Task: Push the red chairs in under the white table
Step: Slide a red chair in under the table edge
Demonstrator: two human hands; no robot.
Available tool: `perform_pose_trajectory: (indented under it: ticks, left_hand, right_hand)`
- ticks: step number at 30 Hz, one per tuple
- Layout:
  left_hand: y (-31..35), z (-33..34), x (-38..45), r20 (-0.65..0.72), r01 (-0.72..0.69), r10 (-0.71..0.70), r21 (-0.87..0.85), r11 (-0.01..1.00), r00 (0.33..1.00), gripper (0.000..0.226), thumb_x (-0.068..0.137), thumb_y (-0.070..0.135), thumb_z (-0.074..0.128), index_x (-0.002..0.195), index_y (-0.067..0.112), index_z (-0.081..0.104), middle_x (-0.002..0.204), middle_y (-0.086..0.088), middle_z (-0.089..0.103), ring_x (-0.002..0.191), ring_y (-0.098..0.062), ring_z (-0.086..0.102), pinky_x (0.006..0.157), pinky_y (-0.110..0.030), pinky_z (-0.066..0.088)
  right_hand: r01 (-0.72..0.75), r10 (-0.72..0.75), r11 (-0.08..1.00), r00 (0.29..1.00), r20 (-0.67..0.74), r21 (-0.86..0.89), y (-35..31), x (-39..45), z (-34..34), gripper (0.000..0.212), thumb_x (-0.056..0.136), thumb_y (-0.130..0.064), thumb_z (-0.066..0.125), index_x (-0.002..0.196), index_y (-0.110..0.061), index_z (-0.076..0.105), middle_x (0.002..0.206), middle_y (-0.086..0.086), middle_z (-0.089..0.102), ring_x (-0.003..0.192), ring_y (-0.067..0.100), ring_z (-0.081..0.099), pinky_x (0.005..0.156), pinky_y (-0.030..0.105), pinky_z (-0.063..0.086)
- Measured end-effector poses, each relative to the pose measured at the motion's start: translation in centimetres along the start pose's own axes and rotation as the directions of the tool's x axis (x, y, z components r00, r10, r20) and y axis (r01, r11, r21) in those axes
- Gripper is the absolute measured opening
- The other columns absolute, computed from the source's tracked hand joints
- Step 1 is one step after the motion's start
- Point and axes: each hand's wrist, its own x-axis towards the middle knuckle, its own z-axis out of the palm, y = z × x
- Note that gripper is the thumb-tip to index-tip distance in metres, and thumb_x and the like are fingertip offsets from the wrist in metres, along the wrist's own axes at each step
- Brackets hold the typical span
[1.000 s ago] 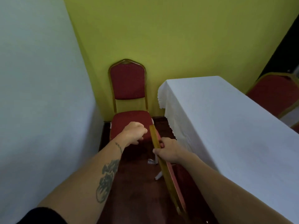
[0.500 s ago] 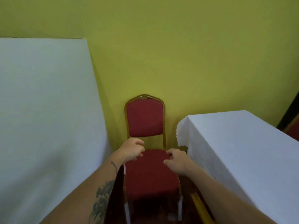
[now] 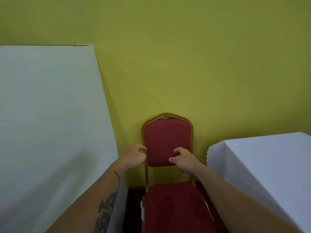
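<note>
Red chair point(image 3: 167, 142) sits dead ahead, backrest against the yellow-green wall point(image 3: 185, 56), seat facing me. Gold frame, red dotted upholstery. It's left of the white desk point(image 3: 262, 165) — apart from it, not tucked under; only the desk's near-left corner and draped cloth show at the right edge.

My left hand point(image 3: 135, 156) is at the left upright of the backrest, fingers curled, thumb and fingertips right at the gold frame. Can't tell if it's actually gripping or just touching. My right hand point(image 3: 182, 158) is in front of the lower right part of the backrest, fingers half-curled and loosely spread — not clamped on anything I can see, and contact with the cushion is unclear.

Both forearms reach forward over the seat; the left one has a dark tattoo point(image 3: 105, 211).

A second white-covered surface point(image 3: 47, 123) fills the left side, close beside the chair. Dark floor strip point(image 3: 133, 209) shows between it and the seat.
</note>
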Motion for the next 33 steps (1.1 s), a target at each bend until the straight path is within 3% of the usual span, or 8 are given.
perform_pose_trajectory:
  ticks: [3, 8, 13, 18, 22, 26, 28, 33]
  left_hand:
    - [-0.4, -0.8, 6.4, -0.017, 0.037, -0.037, 0.026, 0.999, 0.999, 0.041, 0.099, 0.005, 0.051, 0.138, 0.007, 0.060, 0.110, -0.017, 0.073, 0.091, -0.024, 0.066, 0.073, -0.030, 0.050]
    - [0.5, -2.4, 17.7, -0.016, 0.078, -0.076, 0.124, 0.989, 0.997, 0.043, 0.099, 0.008, 0.052, 0.141, 0.009, 0.060, 0.112, -0.008, 0.067, 0.094, -0.019, 0.062, 0.059, -0.012, 0.045]
    - [2.1, -3.0, 28.9, -0.023, 0.110, -0.108, 0.165, 0.980, 0.994, 0.044, 0.097, 0.016, 0.054, 0.139, 0.011, 0.063, 0.130, -0.011, 0.069, 0.115, -0.028, 0.064, 0.087, -0.025, 0.045]
    - [2.2, -1.8, 38.2, -0.027, 0.112, -0.109, 0.216, 0.970, 0.994, 0.063, 0.085, 0.025, 0.057, 0.147, 0.014, 0.055, 0.147, -0.012, 0.058, 0.128, -0.033, 0.059, 0.103, -0.036, 0.050]
    - [0.6, -0.2, 42.9, -0.020, 0.099, -0.098, 0.313, 0.945, 0.995, 0.072, 0.088, 0.015, 0.063, 0.156, 0.013, 0.040, 0.156, -0.015, 0.046, 0.138, -0.035, 0.048, 0.110, -0.038, 0.044]
    - [-1.7, 0.3, 44.6, -0.049, 0.106, -0.096, 0.276, 0.955, 0.994, 0.059, 0.089, 0.014, 0.065, 0.146, 0.012, 0.048, 0.143, -0.012, 0.054, 0.126, -0.034, 0.055, 0.096, -0.037, 0.047]
    - [-2.3, 0.2, 44.8, -0.068, 0.116, -0.105, 0.199, 0.973, 0.992, 0.049, 0.091, 0.011, 0.064, 0.139, 0.014, 0.055, 0.127, -0.009, 0.062, 0.113, -0.031, 0.060, 0.083, -0.033, 0.047]
    - [-3.7, -0.6, 44.1, -0.078, 0.126, -0.120, 0.074, 0.989, 0.990, 0.052, 0.089, 0.007, 0.062, 0.140, 0.022, 0.061, 0.125, -0.009, 0.068, 0.107, -0.032, 0.065, 0.077, -0.029, 0.047]
  right_hand:
    - [-0.041, 0.040, 0.996, 0.999, 0.010, 0.078, -0.9, 7.8, -0.4, 0.060, 0.102, -0.029, 0.063, 0.156, -0.014, 0.041, 0.140, 0.006, 0.054, 0.115, 0.022, 0.059, 0.096, 0.041, 0.055]
    - [-0.195, 0.186, 0.953, 0.981, 0.058, 0.232, -1.7, 21.1, -1.8, 0.066, 0.103, -0.030, 0.060, 0.159, -0.010, 0.031, 0.148, 0.011, 0.047, 0.116, 0.026, 0.053, 0.090, 0.043, 0.053]
    - [-0.309, 0.321, 0.866, 0.946, 0.036, 0.394, -2.4, 33.6, -2.4, 0.073, 0.099, -0.032, 0.063, 0.158, -0.004, 0.030, 0.156, 0.014, 0.045, 0.136, 0.035, 0.050, 0.107, 0.054, 0.049]
    - [-0.410, 0.497, 0.709, 0.868, 0.006, 0.574, -3.7, 42.8, -0.1, 0.124, 0.081, -0.047, 0.073, 0.163, -0.006, -0.012, 0.164, 0.023, 0.032, 0.143, 0.045, 0.043, 0.112, 0.066, 0.040]
    - [-0.478, 0.627, 0.579, 0.779, 0.013, 0.660, -5.4, 45.7, 1.6, 0.144, 0.083, -0.055, 0.077, 0.154, -0.010, -0.040, 0.173, 0.029, -0.004, 0.152, 0.056, 0.020, 0.115, 0.070, 0.033]
    - [-0.485, 0.624, 0.555, 0.780, 0.047, 0.676, -5.0, 49.3, 3.5, 0.176, 0.045, -0.077, 0.078, 0.138, -0.015, -0.057, 0.173, 0.029, -0.002, 0.150, 0.060, 0.022, 0.111, 0.080, 0.025]
    - [-0.506, 0.615, 0.539, 0.783, 0.096, 0.674, -4.0, 51.2, 4.9, 0.181, 0.026, -0.084, 0.068, 0.147, -0.016, -0.048, 0.173, 0.028, 0.001, 0.147, 0.063, 0.024, 0.108, 0.083, 0.022]
    - [-0.479, 0.589, 0.625, 0.807, 0.031, 0.616, -4.1, 51.1, 5.9, 0.181, 0.022, -0.076, 0.069, 0.158, -0.013, -0.033, 0.171, 0.031, -0.001, 0.141, 0.066, 0.031, 0.102, 0.084, 0.033]
